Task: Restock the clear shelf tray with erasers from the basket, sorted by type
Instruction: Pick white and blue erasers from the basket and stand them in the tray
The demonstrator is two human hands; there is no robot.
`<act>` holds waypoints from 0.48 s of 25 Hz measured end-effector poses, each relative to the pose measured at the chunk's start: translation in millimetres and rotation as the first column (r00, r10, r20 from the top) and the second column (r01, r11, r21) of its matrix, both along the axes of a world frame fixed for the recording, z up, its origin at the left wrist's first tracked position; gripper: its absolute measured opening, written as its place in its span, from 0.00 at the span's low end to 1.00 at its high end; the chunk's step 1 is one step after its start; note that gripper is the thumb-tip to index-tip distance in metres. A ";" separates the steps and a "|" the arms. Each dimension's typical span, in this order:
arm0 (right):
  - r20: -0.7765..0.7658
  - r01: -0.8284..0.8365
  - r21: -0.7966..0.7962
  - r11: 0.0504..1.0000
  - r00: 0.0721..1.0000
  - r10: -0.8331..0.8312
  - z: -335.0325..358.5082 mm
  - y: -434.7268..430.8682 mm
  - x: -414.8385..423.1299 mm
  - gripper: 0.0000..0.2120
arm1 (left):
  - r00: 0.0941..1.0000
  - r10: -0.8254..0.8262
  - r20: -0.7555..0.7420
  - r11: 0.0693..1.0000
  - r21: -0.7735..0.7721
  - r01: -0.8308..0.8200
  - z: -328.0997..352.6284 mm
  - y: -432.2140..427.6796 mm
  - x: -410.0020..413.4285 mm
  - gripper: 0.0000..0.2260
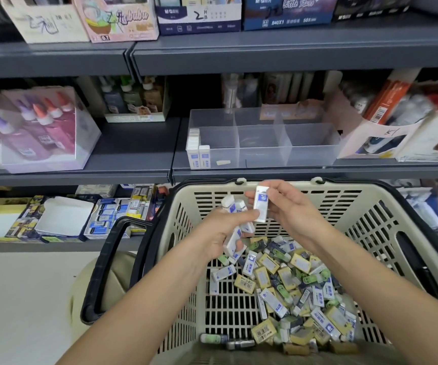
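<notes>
Through the head camera we see a job barely begun. The clear tray (310, 156) sits on the grey shelf (133, 151) just above the basket (370, 192). Only its front-left compartment has stock: a short row of shelved erasers (198, 152), white with blue sleeves, standing upright against the left wall. The other compartments we can make out look bare (a small pale scrap lies in the front-left one, and we cannot tell what it is). In the basket, a mixed heap (291, 288) covers much of the floor, with white-and-blue, yellow and green-and-navy types all jumbled together. By our reckoning nearly all of the sorting and loading is left to do.

Both hands hover over the basket near its far wall, close together. Our left hand (217, 233) is curled round a bundle of white-and-blue erasers (232, 239), whose ends poke out above and below the fingers. Our right hand (291, 209) pinches a single eraser (261, 204) of the same type, held upright between thumb and fingertips just beside the bundle. We cannot tell whether its lower end touches the left thumb. We judge that one type is being gathered into a handful before the trip up to the tray.
</notes>
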State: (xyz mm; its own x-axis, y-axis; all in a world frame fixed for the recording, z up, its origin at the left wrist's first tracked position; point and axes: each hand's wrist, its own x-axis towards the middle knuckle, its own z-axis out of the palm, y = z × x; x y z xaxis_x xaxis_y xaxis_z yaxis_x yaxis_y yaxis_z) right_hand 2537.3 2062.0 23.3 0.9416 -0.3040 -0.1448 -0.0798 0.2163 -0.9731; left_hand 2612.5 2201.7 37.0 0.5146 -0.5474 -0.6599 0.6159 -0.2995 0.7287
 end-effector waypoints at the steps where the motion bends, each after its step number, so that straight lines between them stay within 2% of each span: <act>1: 0.013 -0.013 -0.001 1.000 1.000 0.013 5.9 -1.7 3.1 0.10 | 0.999 0.026 -0.039 1.000 -0.014 -0.027 2.9 3.3 6.3 0.05; 3: 0.039 -0.045 -0.027 0.999 0.998 0.046 16.6 -3.3 8.3 0.11 | 0.989 0.059 -0.137 0.997 -0.045 -0.066 8.3 9.5 17.3 0.05; 5: 0.046 -0.030 -0.156 0.987 0.998 0.037 26.2 -1.9 16.7 0.08 | 0.983 0.069 -0.169 0.995 -0.064 -0.080 12.7 13.5 25.3 0.05; 8: 0.041 0.072 -0.357 0.931 0.997 -0.062 40.7 -0.7 38.5 0.05 | 0.994 0.103 -0.035 0.990 -0.093 -0.106 17.1 16.6 35.8 0.07; 12: 0.055 0.132 -0.459 0.878 0.991 -0.120 62.0 -4.2 76.2 0.06 | 0.972 0.176 0.157 0.979 -0.134 -0.155 26.8 25.8 63.5 0.05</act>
State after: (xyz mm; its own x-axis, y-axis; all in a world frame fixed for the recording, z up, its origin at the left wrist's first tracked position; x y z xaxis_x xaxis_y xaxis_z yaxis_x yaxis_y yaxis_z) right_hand 2613.5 2057.8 85.3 0.8924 -0.4468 0.0629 -0.0574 -0.2506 -0.9664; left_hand 2676.0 2227.5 63.8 0.7020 -0.5154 -0.4915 0.5159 -0.1079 0.8498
